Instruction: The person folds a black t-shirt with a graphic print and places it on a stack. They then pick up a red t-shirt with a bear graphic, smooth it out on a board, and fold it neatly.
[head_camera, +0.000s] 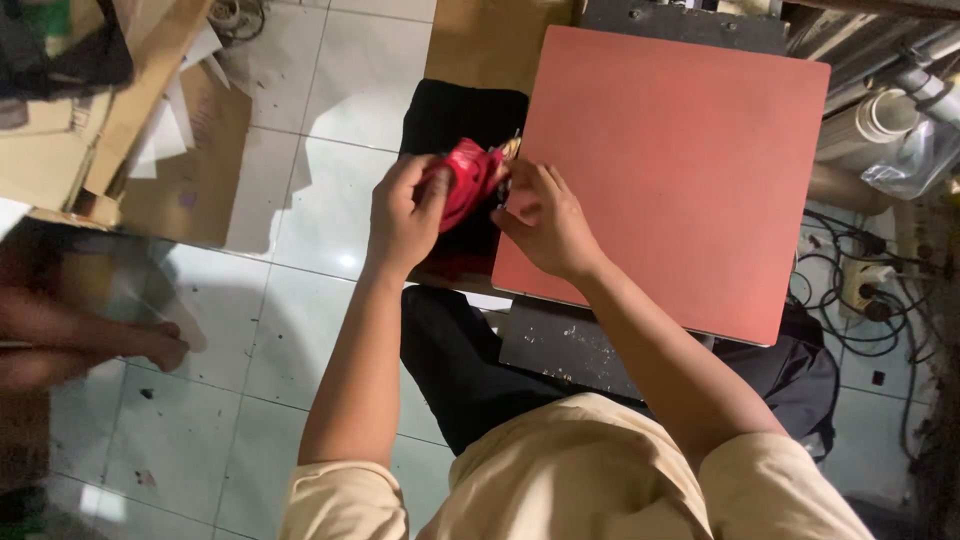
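The red pad (680, 170) lies bare from twelve round to four o'clock of the right hand (540, 222), open for passing. At nine o'clock the left hand (403, 215) and red cloth (468, 180) crowd close. Black fabric (450, 120) blocks eleven o'clock; cables (860, 310) clutter three o'clock, well apart.

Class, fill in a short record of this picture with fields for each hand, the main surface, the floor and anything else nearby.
Left hand: grips a red cloth item
Right hand: fingers on the same item's right edge
Surface: salmon-red square pad, bare
Beneath hands: black fabric beside the pad
Floor: white tiles, speckled
Right side: tangled cables
Left edge: another person's arm, blurred
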